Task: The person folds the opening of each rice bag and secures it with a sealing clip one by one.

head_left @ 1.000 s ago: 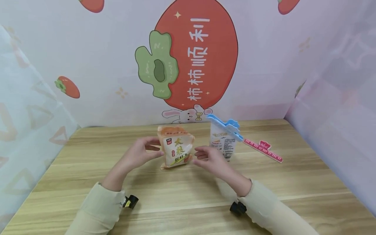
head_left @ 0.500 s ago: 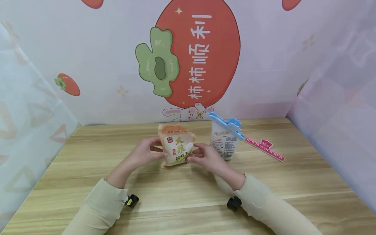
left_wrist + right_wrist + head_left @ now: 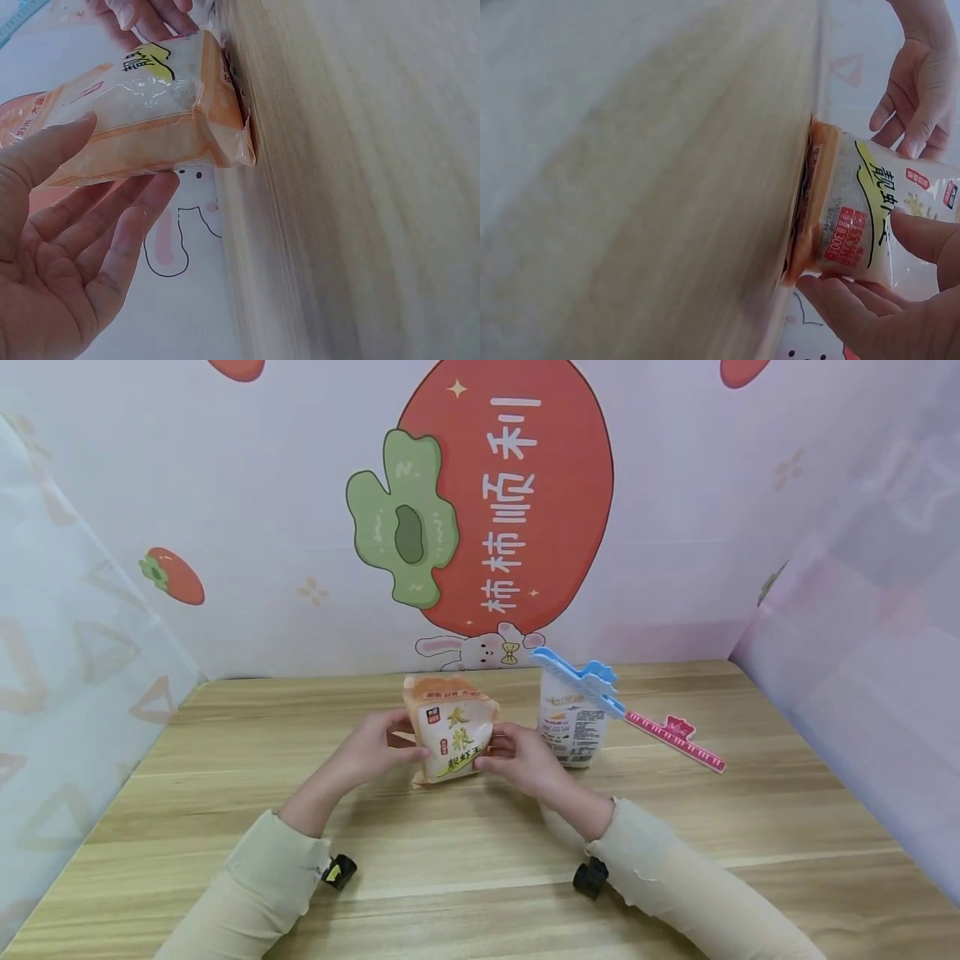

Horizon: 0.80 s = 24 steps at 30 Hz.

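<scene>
A small orange and white bag of rice (image 3: 456,735) stands upright on the wooden table, leaning slightly, between both hands. My left hand (image 3: 375,747) holds its left side, thumb on the front and fingers behind. From the other side my right hand (image 3: 528,760) grips the lower right edge, its thumb pressed on the printed front (image 3: 862,217). In the left wrist view the bag's bottom edge (image 3: 236,142) is right at the tabletop, and several left fingers spread beneath its side.
Right of the hands stands a white printed bag (image 3: 573,722) with a long blue sealing clip (image 3: 577,681) slanting across its top. A pink-red clip (image 3: 675,739) of similar shape extends right from the blue one's end. A patterned cloth backdrop (image 3: 285,510) rises behind the table (image 3: 450,877).
My right hand has moved left from beside the bag of rice and now grips its right edge. My left hand has shifted slightly right, its thumb further onto the front.
</scene>
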Available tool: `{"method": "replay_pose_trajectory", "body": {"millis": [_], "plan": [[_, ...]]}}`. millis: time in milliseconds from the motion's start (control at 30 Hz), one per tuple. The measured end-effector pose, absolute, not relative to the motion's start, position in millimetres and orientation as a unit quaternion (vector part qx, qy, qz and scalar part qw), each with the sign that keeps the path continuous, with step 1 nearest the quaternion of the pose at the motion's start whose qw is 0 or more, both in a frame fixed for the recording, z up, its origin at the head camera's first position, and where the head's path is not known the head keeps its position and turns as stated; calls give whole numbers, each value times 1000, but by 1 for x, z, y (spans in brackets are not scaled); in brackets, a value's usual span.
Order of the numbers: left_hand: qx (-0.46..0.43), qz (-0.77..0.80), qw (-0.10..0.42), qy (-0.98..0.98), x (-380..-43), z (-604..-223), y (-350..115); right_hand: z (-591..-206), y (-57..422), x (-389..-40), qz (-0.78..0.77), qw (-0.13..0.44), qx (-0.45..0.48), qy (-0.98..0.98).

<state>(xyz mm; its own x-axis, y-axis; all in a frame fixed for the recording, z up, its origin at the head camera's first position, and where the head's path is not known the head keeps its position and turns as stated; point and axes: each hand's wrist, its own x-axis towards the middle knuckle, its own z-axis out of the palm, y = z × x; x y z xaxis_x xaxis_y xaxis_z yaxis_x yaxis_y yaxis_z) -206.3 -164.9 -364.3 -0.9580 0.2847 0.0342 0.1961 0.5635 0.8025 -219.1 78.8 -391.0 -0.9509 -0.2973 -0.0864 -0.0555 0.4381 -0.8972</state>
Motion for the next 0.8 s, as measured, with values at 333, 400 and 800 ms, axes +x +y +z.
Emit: {"method": "replay_pose_trajectory", "body": {"millis": [333, 400, 800], "plan": [[155, 458, 45, 874, -207, -367, -168, -385, 81, -215, -495, 114, -103, 855], [155, 461, 48, 873, -205, -368, -169, -386, 81, -213, -492, 110, -110, 857], [152, 462, 69, 871, -196, -366, -168, -386, 84, -205, -481, 80, -106, 867]]}}
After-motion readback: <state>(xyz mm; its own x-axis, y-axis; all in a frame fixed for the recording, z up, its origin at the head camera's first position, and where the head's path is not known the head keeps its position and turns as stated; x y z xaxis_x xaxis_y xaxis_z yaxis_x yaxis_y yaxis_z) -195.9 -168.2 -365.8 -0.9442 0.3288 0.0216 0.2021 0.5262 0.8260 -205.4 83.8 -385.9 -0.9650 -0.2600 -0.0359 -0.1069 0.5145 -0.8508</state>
